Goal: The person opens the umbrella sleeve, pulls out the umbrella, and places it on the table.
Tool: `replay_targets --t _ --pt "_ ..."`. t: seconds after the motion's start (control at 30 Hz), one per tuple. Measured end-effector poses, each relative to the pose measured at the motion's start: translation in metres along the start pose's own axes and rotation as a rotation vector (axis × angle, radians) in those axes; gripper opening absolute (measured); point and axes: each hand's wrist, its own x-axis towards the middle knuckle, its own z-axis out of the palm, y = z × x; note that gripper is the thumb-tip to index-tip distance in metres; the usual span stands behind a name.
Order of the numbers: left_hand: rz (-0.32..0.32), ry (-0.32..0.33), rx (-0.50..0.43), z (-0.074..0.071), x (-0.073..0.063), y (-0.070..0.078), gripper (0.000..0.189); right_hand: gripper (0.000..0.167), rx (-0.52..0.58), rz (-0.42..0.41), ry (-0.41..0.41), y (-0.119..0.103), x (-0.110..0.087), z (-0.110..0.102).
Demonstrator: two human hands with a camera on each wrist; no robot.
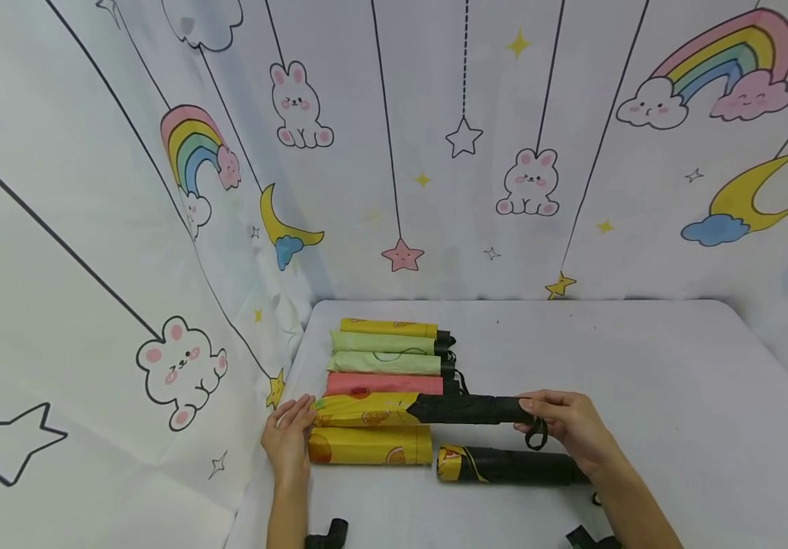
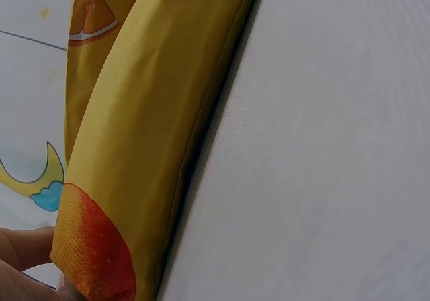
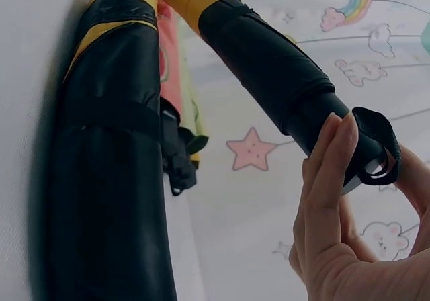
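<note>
A folded umbrella (image 1: pixel 366 409), yellow with fruit prints and a black handle half, lies level between both hands. My left hand (image 1: pixel 287 436) holds its yellow end with the fingertips. The right hand (image 1: pixel 575 425) pinches the tip of the black handle (image 3: pixel 321 123), where a wrist loop (image 3: pixel 379 140) hangs. Just in front of this umbrella is a yellow sleeve (image 1: pixel 369 446) with orange prints, which fills much of the left wrist view. Fingers (image 2: pixel 27 247) show past the sleeve's end there. A second black and yellow umbrella (image 1: pixel 517 466) lies below the right hand, its far end covered by the wrist.
Behind the held umbrella lies a row of folded umbrellas: a pink one (image 1: pixel 383 383), two pale green ones (image 1: pixel 383 343) and a yellow one (image 1: pixel 387 328). All sit on the left of a white table (image 1: pixel 641 358). A printed curtain (image 1: pixel 435 191) stands behind and along the left.
</note>
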Motion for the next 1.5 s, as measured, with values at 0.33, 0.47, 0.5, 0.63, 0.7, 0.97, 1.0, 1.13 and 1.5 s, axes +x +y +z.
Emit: replay_targets --t 0.33,0.47,0.5,0.63,0.7,0.97,1.0,1.13,1.5 --pt "-0.013 -0.005 -0.027 -0.001 0.002 0.000 0.048 0.026 0.015 -0.043 -0.022 0.002 -0.004 -0.006" --pt "-0.018 -0.007 -0.030 -0.001 0.001 0.001 0.047 0.023 0.030 -0.055 -0.019 0.003 -0.004 -0.009" --pt "-0.018 -0.007 -0.032 -0.001 0.001 0.001 0.048 0.022 0.034 -0.058 -0.019 0.003 -0.004 -0.010" --pt "-0.016 -0.007 -0.033 -0.002 0.001 0.002 0.050 0.020 0.043 -0.070 -0.018 0.002 -0.005 -0.013" --pt "-0.014 -0.008 -0.032 -0.001 0.001 0.003 0.050 0.020 0.045 -0.075 -0.020 0.001 -0.006 -0.014" --pt "-0.014 -0.006 -0.024 -0.001 0.000 0.003 0.050 0.020 0.045 -0.072 -0.018 -0.001 -0.009 -0.016" --pt "-0.014 -0.006 -0.022 -0.002 0.000 0.003 0.050 0.020 0.045 -0.069 -0.017 -0.001 -0.009 -0.016" --pt "-0.020 -0.003 -0.017 -0.003 0.001 0.002 0.051 0.020 0.033 -0.057 0.009 -0.002 -0.010 -0.019" --pt "-0.032 -0.002 0.008 -0.004 0.001 0.004 0.052 0.019 0.052 -0.077 0.015 -0.004 -0.013 -0.026"
